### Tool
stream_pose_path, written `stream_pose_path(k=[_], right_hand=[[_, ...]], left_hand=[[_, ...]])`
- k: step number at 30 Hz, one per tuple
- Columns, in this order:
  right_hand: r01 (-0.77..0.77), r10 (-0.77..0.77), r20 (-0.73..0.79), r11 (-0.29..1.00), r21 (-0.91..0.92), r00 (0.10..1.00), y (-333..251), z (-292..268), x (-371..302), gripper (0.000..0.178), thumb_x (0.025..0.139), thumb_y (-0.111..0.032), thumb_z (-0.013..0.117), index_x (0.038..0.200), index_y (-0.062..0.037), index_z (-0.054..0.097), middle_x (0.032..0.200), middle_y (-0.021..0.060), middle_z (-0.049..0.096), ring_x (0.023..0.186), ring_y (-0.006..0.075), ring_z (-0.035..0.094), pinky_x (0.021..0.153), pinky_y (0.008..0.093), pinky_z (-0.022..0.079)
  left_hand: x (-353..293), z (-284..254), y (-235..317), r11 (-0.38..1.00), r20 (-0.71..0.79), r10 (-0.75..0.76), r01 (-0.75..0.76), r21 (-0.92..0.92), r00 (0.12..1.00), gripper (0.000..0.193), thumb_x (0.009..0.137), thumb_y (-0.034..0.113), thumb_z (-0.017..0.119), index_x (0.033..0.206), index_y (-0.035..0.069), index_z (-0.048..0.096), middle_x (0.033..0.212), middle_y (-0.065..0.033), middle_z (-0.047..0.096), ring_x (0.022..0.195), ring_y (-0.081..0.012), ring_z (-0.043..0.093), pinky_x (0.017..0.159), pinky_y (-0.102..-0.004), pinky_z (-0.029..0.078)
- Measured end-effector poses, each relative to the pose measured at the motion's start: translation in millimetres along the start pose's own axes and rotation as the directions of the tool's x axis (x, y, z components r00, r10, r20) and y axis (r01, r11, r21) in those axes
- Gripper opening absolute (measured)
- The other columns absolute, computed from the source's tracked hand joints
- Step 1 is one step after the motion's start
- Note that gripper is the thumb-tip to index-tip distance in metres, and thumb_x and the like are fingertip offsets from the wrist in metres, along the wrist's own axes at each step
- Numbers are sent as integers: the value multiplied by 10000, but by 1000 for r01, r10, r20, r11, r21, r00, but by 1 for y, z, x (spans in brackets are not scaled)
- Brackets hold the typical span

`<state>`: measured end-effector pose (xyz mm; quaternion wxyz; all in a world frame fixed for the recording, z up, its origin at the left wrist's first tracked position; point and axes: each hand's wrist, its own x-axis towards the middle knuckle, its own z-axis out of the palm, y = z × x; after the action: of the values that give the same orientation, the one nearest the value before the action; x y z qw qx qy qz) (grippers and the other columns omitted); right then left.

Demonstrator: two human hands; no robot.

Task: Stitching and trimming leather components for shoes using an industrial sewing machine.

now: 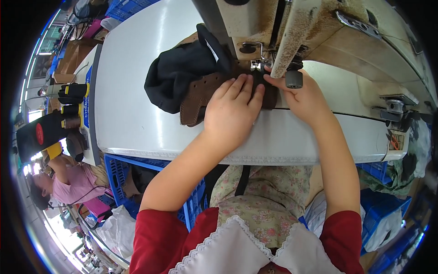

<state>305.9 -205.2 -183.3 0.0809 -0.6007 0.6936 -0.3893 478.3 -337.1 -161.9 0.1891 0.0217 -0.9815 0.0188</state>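
Note:
A brown leather shoe upper (195, 97) with punched holes and a bunched black fabric lining (175, 68) lies on the white bed of a sewing machine (296, 41). Part of its right side sits beneath the metal presser foot (256, 65). My left hand (232, 109) rests flat on the leather, fingers stretched toward the foot. To the right of the foot, my right hand (301, 98) has its fingertips at the edge of the upper, the other fingers curled in. A machine lever and a dark knob (294, 79) partly cover that hand.
The white tabletop (127, 91) ends at a front edge close to my body. Blue plastic crates (116, 176) stand below it, left and right. Thread cones (70, 109) and a dark box-like thing stand at the left, where another person (75, 182) in pink sits.

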Motion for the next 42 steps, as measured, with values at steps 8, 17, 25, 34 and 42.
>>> stream_pose_path(k=[8, 17, 25, 34, 42], right_hand=[[-34, 32, -10, 981, -190, 999, -3, 5, -6, 461, 823, 47, 534, 1186, -163, 727, 1273, 65, 672, 1202, 321, 582, 1040, 424, 443], [48, -75, -120, 975, -216, 990, -4, 10, -4, 349, 779, 48, 599, 1068, -90, 739, 1121, 85, 690, 1083, 330, 603, 993, 462, 463], [14, -34, -93, 978, -207, 995, -6, 9, -5, 390, 784, 59, 599, 1110, -104, 737, 1181, 86, 679, 1127, 341, 596, 995, 453, 472], [84, -92, -19, 965, -250, 996, 5, 0, -2, 401, 808, 38, 582, 1128, -145, 738, 1217, 64, 677, 1120, 336, 602, 988, 460, 473], [73, -86, -32, 954, -292, 996, 6, 5, -3, 441, 808, 38, 577, 1170, -165, 725, 1230, 90, 671, 1102, 338, 605, 973, 458, 475]], left_hand=[[-2, 6, -1, 999, -35, -7, 6, -32, 999, 476, 703, 107, 643, 1173, 45, 689, 1206, -183, 679, 1149, -313, 631, 998, -435, 487], [0, 7, -5, 999, -2, 12, -12, -32, 1000, 461, 713, 102, 648, 1169, 41, 680, 1237, -188, 661, 1191, -309, 606, 1019, -434, 473], [0, -5, 13, 995, -17, -86, 86, 48, 996, 394, 773, 129, 614, 1154, 58, 686, 1228, -162, 661, 1199, -282, 599, 1026, -435, 473], [-13, 3, -6, 999, -67, -21, 19, -28, 998, 398, 777, 123, 604, 1157, 27, 674, 1232, -133, 672, 1184, -272, 622, 1049, -427, 465], [-8, 4, -20, 994, -40, -19, 14, -110, 999, 478, 729, 73, 653, 1205, 30, 658, 1249, -134, 667, 1217, -294, 598, 1071, -437, 448]])
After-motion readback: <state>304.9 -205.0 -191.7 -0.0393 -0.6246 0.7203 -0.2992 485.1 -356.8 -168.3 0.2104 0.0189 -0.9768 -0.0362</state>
